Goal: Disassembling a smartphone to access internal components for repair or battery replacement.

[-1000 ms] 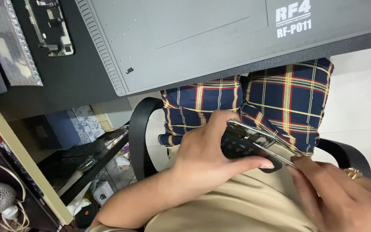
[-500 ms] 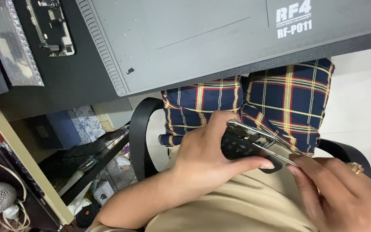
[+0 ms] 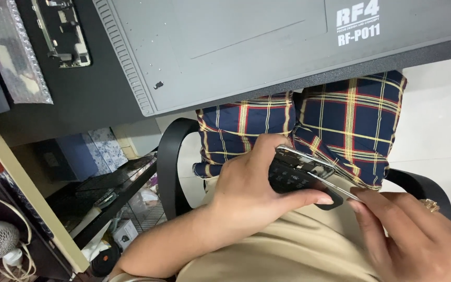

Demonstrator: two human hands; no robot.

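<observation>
Opened phone [image 3: 301, 175] held over lap in left hand [image 3: 251, 196], below worktop [image 3: 79, 104] edge; right hand [image 3: 413, 235] pinching thin pry tool [image 3: 340, 192] into its edge; screen partly lifted, not yet separated.

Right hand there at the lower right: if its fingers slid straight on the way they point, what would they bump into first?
The right hand points up-left, fingertips at a thin metal strip. Going on, it would most likely meet the opened phone gripped by the left hand, by that hand's thumb. Depth is hard to judge.
</observation>
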